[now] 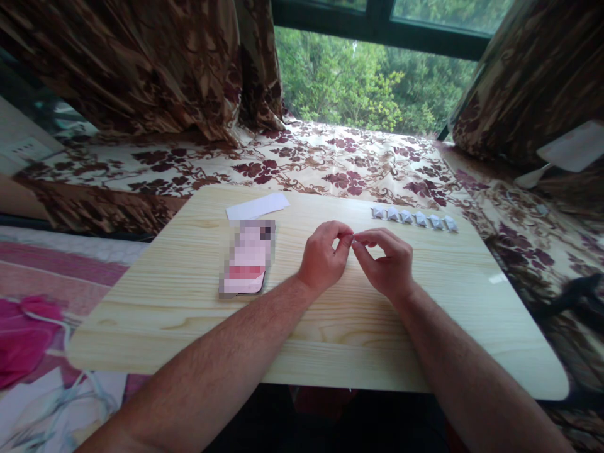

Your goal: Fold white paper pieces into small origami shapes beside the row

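Above the middle of the table, my left hand [326, 255] and my right hand [387, 259] meet at the fingertips. Both are closed in a pinch, thumb against forefinger. A tiny whitish bit shows where the fingertips touch; most of it is hidden, so I cannot make out what it is. Beyond my right hand, several small white folded paper pieces [414, 218] stand in a row near the far edge. To the left of my hands lie white paper strips [257, 206] and, nearer to me, a pink phone [246, 255], partly blurred by pixels.
The pale wooden table [189, 327] has rounded corners. Behind it is a ledge with a floral cloth [344, 163], below a window between patterned curtains [179, 69]. At the lower left are white cables [89, 402] and a bright pink cloth [28, 336].
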A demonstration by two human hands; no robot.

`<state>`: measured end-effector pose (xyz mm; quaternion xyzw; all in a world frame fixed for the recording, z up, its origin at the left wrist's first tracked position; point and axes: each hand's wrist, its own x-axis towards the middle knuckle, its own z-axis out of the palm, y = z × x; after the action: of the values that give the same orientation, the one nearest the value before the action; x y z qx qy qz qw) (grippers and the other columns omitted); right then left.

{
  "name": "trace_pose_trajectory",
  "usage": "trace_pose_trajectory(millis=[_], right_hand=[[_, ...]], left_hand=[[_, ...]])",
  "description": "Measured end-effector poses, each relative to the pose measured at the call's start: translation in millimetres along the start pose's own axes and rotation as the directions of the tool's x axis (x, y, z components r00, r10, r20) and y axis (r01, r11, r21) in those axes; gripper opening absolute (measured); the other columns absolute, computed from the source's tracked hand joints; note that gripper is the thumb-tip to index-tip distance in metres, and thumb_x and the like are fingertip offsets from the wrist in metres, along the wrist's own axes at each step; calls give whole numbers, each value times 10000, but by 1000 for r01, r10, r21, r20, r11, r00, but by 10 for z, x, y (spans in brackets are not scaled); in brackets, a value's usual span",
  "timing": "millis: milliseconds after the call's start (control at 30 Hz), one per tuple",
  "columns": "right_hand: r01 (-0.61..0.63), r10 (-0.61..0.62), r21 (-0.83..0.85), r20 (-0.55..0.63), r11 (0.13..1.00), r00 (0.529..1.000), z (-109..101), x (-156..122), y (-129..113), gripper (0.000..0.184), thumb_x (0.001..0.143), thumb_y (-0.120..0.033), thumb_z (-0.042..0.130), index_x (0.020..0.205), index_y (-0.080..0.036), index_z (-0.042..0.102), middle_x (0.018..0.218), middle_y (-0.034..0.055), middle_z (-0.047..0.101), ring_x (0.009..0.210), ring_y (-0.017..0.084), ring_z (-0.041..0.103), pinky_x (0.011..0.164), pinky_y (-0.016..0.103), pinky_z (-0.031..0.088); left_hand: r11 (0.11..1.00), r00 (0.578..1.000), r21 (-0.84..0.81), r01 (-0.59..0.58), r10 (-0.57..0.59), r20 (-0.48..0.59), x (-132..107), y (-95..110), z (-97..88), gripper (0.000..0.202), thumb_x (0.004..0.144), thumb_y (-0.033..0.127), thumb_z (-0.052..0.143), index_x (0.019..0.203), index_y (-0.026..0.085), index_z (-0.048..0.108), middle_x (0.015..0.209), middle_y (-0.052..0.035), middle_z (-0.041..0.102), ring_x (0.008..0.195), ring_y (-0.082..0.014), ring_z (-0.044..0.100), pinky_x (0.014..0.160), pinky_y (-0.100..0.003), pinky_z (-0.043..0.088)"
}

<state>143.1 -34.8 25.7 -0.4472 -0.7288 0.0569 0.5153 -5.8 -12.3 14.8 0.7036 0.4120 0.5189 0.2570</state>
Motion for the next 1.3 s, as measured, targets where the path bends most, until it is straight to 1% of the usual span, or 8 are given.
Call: trace_pose_trajectory(millis=[267,467,633,767,933,1167,1233,1300], right_hand=[[17,-17,13,1,1000,1000,-7,6,29,94,831,-155,655,865,-220,712,800,28,708,727,160,637,706,316,532],[15,-15,15,14,1000,1000,-12,7,22,95,837,-155,647,858,-223,710,792,27,701,725,161,632,703,316,526],[-11,11,-8,27,1000,1000,-1,2,15,74,825,-169,659,865,-215,700,783,22,702,710,156,632,699,308,518],[-22,23,-37,25,999,999,12,-2,39,104,816,-148,638,870,-212,700,776,17,706,700,153,637,706,303,516],[-31,33,-72,17,997,999,20,-14,69,124,817,-127,605,845,-208,695,762,13,710,680,147,631,692,294,510],[-58,62,-96,42,994,997,37,-24,94,89,855,-175,607,855,-210,688,772,13,712,671,150,631,685,298,509],[-56,61,-106,39,993,997,29,-10,97,67,861,-204,626,839,-213,689,760,16,700,697,161,631,702,311,511],[-46,47,-112,10,993,999,17,9,96,59,854,-233,656,810,-215,690,804,33,703,795,188,643,776,340,515]], left_hand=[[989,992,87,-121,123,-25,-1,-54,17,117,913,247,550,867,194,644,845,-34,677,856,-178,624,816,-305,475],[987,990,97,-132,135,-29,-4,-70,19,112,912,239,560,864,191,648,848,-33,686,853,-175,633,805,-305,485],[993,996,90,-78,81,-31,-8,-59,13,101,906,233,560,877,191,647,844,-28,693,840,-170,642,797,-296,487],[998,1000,60,-17,19,-23,-12,-36,5,110,910,260,563,902,191,649,844,-21,706,818,-158,652,787,-282,490],[1000,1000,9,14,-14,-7,-8,-20,12,111,896,266,587,906,189,666,846,-18,719,814,-151,657,786,-274,496],[992,994,-72,103,-105,-14,7,-41,32,105,858,281,641,878,189,688,824,-9,722,782,-147,655,764,-276,510],[987,992,-103,123,-126,-22,12,-45,32,115,854,296,648,867,188,687,809,-9,717,766,-146,652,756,-278,512],[982,990,-134,131,-136,-25,15,-46,31,127,851,309,652,862,187,684,804,-11,711,763,-147,650,757,-281,514]])
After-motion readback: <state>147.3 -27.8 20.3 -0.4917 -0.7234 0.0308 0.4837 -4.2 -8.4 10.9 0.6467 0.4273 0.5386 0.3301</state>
